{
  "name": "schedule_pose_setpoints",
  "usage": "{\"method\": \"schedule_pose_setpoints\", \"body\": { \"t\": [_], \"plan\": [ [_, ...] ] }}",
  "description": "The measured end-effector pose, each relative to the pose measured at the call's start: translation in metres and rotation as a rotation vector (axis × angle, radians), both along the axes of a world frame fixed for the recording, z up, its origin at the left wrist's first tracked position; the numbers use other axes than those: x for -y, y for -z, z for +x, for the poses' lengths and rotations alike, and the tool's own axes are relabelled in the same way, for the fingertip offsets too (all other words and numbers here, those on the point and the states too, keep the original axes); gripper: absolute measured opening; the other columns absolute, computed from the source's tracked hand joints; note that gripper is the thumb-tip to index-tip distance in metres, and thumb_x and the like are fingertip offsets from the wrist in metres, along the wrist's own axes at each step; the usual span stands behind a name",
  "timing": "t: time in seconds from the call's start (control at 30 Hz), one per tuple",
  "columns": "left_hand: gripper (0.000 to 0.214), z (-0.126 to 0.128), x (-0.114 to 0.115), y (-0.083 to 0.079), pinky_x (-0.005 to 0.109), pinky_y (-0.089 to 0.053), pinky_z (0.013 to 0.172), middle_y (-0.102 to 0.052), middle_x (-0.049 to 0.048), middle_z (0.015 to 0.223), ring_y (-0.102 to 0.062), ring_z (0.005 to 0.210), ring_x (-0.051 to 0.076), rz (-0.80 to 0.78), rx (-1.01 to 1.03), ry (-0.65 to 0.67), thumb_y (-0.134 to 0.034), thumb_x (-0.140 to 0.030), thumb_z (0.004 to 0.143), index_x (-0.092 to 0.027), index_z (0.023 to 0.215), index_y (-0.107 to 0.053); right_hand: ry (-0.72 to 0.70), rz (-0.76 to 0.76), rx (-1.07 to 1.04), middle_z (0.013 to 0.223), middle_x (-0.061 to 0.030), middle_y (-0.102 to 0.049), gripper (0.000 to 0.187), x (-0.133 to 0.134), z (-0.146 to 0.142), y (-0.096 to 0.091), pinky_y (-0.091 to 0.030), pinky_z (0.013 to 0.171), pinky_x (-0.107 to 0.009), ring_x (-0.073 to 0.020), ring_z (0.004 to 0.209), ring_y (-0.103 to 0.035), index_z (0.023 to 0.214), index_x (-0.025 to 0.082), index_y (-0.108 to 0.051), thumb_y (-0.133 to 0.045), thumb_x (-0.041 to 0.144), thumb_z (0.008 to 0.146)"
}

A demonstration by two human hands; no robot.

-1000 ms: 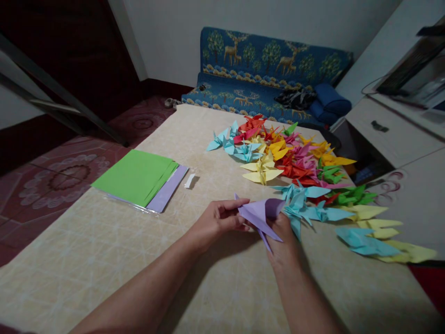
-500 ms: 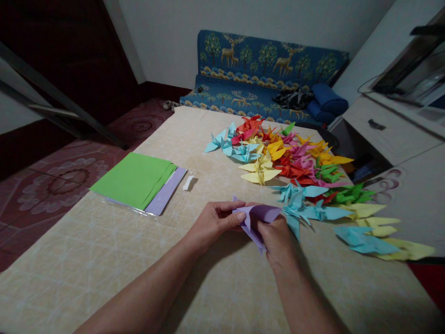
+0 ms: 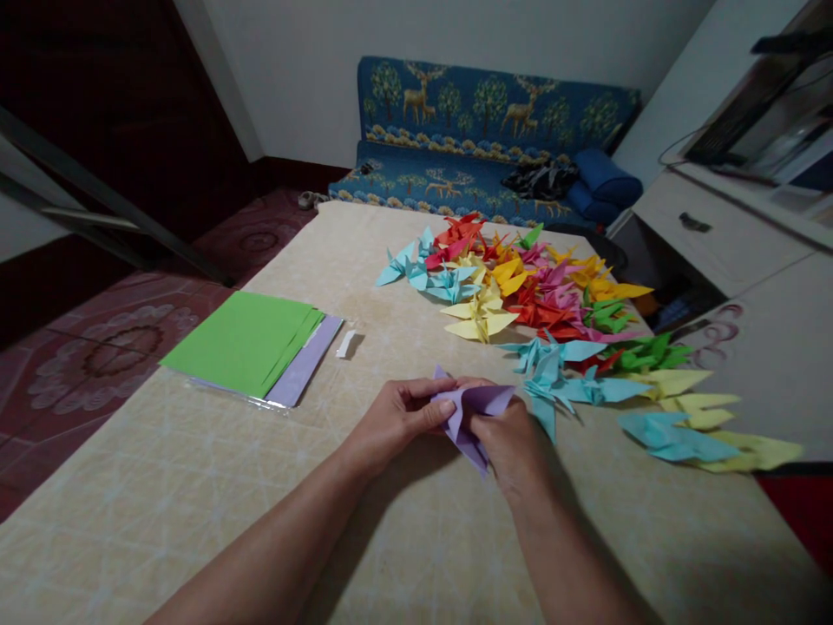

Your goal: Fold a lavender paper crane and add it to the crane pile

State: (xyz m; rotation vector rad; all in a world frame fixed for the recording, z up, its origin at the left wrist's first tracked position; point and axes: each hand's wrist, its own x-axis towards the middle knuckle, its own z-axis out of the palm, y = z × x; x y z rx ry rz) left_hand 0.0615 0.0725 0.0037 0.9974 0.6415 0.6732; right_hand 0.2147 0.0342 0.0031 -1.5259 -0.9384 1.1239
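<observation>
Lilac folded paper sits pinched just over the beige tabletop, fingers of the left hand and right hand clenched on it; an uneven squeeze could skew its crease or tear a point.

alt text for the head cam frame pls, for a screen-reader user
A left hand and a right hand pinch a partly folded purple paper between them over a beige table. Beyond them lies a pile of colourful paper cranes. To the left sit a stack of green and purple sheets and a small white scrap.
</observation>
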Motion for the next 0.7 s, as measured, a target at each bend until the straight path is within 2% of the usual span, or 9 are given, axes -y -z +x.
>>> {"method": "schedule_pose_setpoints", "body": {
  "t": [0.17,0.27,0.47,0.7],
  "plan": [
    [0.042,0.0017,-0.0002,0.0022,0.029,-0.05,0.079,-0.074,0.0105,0.104,-0.066,0.081,0.016,-0.016,-0.023,-0.018,-0.078,-0.033,0.076,-0.018,0.115,-0.072,-0.005,0.015,0.07,0.087,-0.0022,-0.074,0.02,0.0008,-0.0009,-0.0014,-0.056,0.072,-0.029,-0.0225,0.083,-0.069,0.082,0.025,-0.068,-0.067,0.017,0.064],
    [0.044,0.0025,0.0005,0.0009,0.03,-0.05,0.079,-0.074,0.0116,0.103,-0.066,0.081,0.017,-0.011,-0.021,-0.008,-0.077,-0.034,0.077,-0.018,0.117,-0.072,0.015,0.016,0.108,0.083,-0.0012,-0.074,0.02,0.0006,-0.0007,0.0009,-0.055,0.067,-0.029,-0.023,0.079,-0.07,0.081,0.026,-0.067,-0.069,0.019,0.062],
    [0.048,0.0036,0.0019,-0.0012,0.032,-0.049,0.077,-0.073,0.0135,0.099,-0.065,0.08,0.02,0.029,-0.039,0.009,-0.075,-0.039,0.077,-0.013,0.117,-0.071,0.068,0.043,0.123,0.078,-0.0009,-0.075,0.02,-0.0007,-0.001,0.0066,-0.055,0.061,-0.031,-0.0254,0.074,-0.071,0.08,0.026,-0.069,-0.07,0.022,0.06],
    [0.043,0.0043,0.001,-0.0022,0.029,-0.048,0.072,-0.073,0.0097,0.086,-0.062,0.07,0.016,-0.005,-0.074,-0.025,-0.076,-0.034,0.076,-0.011,0.112,-0.074,0.107,0.017,0.069,0.074,0.0003,-0.076,0.02,0.0004,-0.0039,0.0062,-0.055,0.059,-0.03,-0.0239,0.07,-0.071,0.078,0.026,-0.072,-0.07,0.021,0.06]
  ]
}}
